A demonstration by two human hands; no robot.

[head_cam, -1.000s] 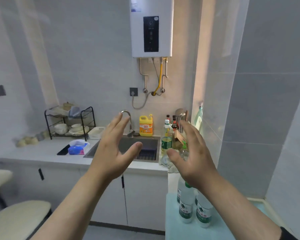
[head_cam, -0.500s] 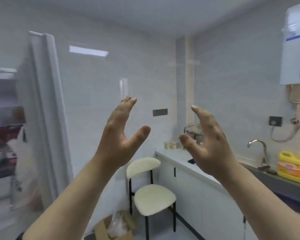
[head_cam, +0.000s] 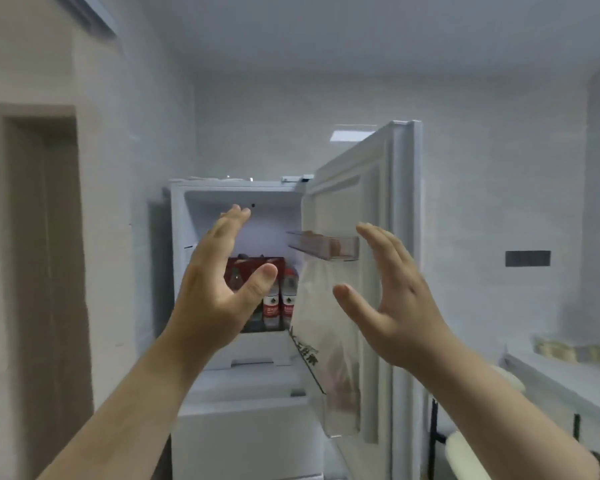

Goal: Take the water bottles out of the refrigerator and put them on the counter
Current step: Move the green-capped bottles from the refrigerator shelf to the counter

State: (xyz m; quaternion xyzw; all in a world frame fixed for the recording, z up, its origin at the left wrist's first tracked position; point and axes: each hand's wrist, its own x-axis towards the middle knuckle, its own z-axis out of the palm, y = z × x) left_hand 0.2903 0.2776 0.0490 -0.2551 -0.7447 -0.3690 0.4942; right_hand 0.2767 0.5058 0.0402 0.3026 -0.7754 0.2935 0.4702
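Note:
A white refrigerator stands ahead with its upper door swung open to the right. On its shelf stand water bottles with red labels, beside a red-wrapped pack partly hidden by my left hand. My left hand is raised in front of the open compartment, fingers spread, holding nothing. My right hand is raised in front of the door's inner side, open and empty too. Neither hand touches a bottle.
A clear plastic bag hangs in the door below a small door shelf. A brown doorway is at the left. The counter runs along the right wall, with a chair below it.
The view has swung left from the sink and counter, past the chair, to the open refrigerator. Both hands stay raised and open in front of me.

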